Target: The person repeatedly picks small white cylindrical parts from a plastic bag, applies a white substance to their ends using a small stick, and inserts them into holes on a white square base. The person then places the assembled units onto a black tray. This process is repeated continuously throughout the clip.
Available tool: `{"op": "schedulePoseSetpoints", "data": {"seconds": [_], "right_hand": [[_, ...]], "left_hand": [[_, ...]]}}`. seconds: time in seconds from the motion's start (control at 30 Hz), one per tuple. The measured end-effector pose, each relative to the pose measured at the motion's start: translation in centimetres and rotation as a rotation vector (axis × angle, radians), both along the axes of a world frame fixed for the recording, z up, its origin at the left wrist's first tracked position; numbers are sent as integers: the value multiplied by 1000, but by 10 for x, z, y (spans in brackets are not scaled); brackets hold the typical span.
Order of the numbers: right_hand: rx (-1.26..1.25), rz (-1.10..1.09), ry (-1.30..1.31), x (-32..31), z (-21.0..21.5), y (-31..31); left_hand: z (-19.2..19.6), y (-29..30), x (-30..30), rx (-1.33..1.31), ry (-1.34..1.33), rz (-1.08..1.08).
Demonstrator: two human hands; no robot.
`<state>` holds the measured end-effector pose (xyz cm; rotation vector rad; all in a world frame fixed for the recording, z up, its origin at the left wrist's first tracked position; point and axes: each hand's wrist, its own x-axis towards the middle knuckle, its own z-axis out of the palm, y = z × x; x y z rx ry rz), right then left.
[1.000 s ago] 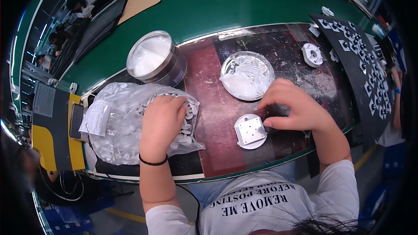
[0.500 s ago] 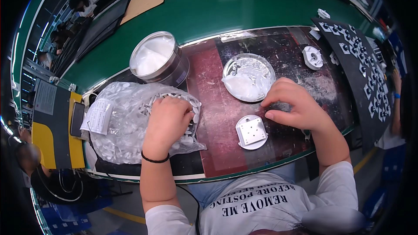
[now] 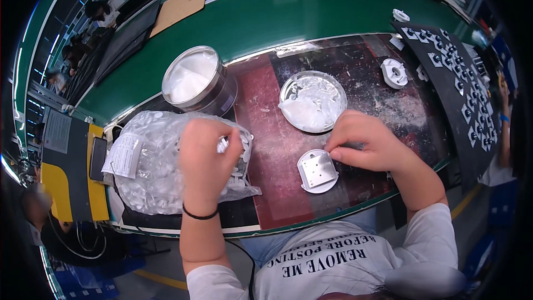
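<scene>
My left hand (image 3: 206, 147) is over the open mouth of a clear plastic bag (image 3: 158, 180) full of small pale parts. Its thumb and fingers are curled together; a bit of white shows between them, too little to name. My right hand (image 3: 361, 143) has thumb and forefinger closed in a pinch at the upper right edge of a round white housing (image 3: 327, 184). On that housing lies a square white plate (image 3: 319, 170) with small holes. Whatever the right fingertips hold is hidden. Just beyond this hand sits a shallow round metal lid (image 3: 331, 86) with crumpled clear film (image 3: 305, 112) in it.
A metal tin (image 3: 222, 91) with white material (image 3: 191, 78) stands behind the bag. Another white round part (image 3: 395, 73) lies at the far right. Beside it, a dark board (image 3: 447, 80) carries rows of small white-and-black pieces. A phone (image 3: 98, 158) rests at the left.
My left hand has risen a little from the parts in the bag, its fingers drawn together. My right thumb and forefinger have come together and moved to the housing's edge. The view has shifted slightly.
</scene>
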<state>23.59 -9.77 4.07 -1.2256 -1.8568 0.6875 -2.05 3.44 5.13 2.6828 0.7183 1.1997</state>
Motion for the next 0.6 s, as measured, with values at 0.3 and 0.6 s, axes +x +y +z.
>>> {"op": "schedulePoseSetpoints", "data": {"seconds": [0.3,0.6], "right_hand": [[72,17,59,-33,0,-6],[-540,42,947,-42,-5,-11]], "left_hand": [[-16,-47,35,438,-125,-496],[-22,-54,42,412,-113,-597]]}}
